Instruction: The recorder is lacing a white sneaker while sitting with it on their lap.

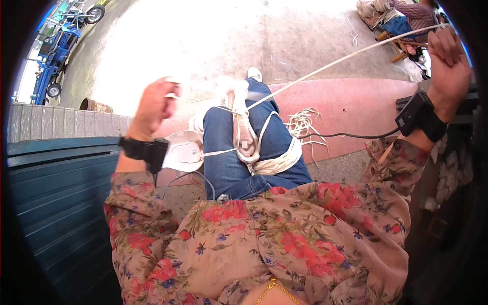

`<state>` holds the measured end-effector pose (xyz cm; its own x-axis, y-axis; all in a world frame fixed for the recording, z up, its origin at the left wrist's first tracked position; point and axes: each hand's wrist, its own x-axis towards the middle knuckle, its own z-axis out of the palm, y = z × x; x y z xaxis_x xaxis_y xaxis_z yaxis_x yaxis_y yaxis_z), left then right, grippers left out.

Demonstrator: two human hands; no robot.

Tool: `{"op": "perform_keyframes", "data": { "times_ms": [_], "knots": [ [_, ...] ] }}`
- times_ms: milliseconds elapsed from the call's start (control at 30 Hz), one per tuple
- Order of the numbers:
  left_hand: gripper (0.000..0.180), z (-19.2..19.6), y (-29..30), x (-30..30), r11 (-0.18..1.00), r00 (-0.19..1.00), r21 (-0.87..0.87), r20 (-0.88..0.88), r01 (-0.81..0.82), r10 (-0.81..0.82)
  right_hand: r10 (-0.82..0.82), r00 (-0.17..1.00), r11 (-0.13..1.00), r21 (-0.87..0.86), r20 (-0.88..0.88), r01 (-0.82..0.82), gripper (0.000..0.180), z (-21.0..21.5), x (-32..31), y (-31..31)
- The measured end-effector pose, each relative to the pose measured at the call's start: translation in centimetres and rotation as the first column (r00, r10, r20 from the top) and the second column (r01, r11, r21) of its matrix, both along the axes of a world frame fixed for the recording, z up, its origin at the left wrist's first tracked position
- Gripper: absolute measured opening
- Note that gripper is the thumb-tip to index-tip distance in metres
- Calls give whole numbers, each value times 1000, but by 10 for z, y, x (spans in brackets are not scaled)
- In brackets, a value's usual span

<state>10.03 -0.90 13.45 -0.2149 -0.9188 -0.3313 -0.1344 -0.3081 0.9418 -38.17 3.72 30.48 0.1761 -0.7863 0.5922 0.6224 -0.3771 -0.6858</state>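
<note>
A pale, mostly white shoe [245,134] lies between my thighs, its opening toward me and its far end blurred. From it a white lace [325,65] runs taut up to the right. My right hand [450,63], raised at the far right, is closed on the lace's end. My left hand [155,109] is raised to the left of the shoe, fingers curled. Something whitish shows at its fingertips, too bright to name, and a faint cord leads from near it toward the shoe. A bundle of white laces [278,163] lies across my right thigh.
A tangle of laces [305,124] lies on the pink floor mat [345,104] to my right. Beside my left leg is a white rounded piece [184,151]. Blue ribbed metal [66,188] stands at left. A person [414,12] sits far right; a blue vehicle [51,56] stands far left.
</note>
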Motion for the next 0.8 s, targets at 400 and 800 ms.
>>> {"op": "perform_keyframes", "data": {
  "times_ms": [400, 800],
  "knots": [
    [16, -29, -17, 221, 700, 609, 305, -347, -646, 713, -394, 712, 827, 563, 581, -1, 9, -117, -132, 10],
    [26, -26, -9, 166, 675, 672, 133, -76, -726, 737, -438, 807, 597, 544, -396, 590, 15, -164, -54, -7]
  ]
}}
